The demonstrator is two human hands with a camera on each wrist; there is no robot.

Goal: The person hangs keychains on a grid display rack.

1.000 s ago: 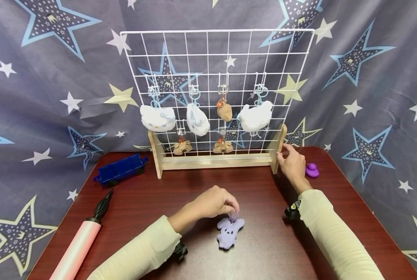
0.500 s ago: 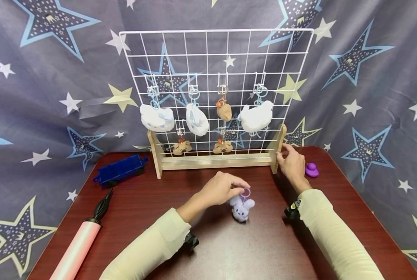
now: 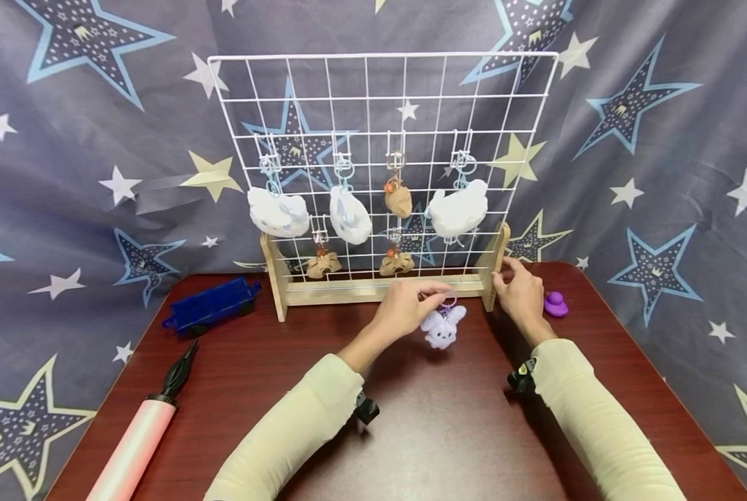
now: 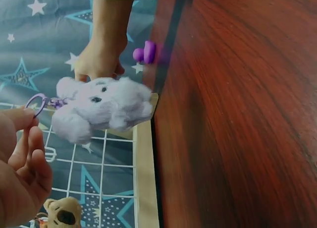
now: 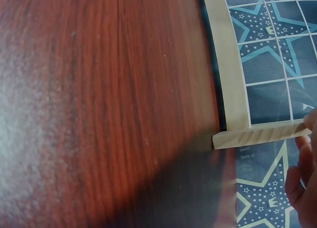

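My left hand (image 3: 404, 307) pinches the purple ring (image 4: 35, 95) of a lilac plush bunny keychain (image 3: 442, 330). The bunny dangles above the table, just in front of a white wire grid rack with a wooden base (image 3: 329, 295). In the left wrist view the bunny (image 4: 106, 106) hangs from thumb and fingertips. My right hand (image 3: 522, 296) holds the rack's right wooden upright (image 3: 500, 254), thumb and fingers on its two sides; the right wrist view shows the fingers (image 5: 295, 183) at that wood's edge. White plush keychains (image 3: 456, 209) and small brown ones (image 3: 397, 264) hang from the rack's hooks.
A blue toy wagon (image 3: 211, 305) lies left of the rack. Nearer on the left is a pink hand pump (image 3: 135, 445) with a black nozzle. A purple toy duck (image 3: 555, 305) sits beyond my right hand, and a starry curtain (image 3: 85, 209) hangs behind the table.
My left hand has lifted the bunny from the table and carried it forward and slightly right, toward the rack. The right hand has stayed on the upright.
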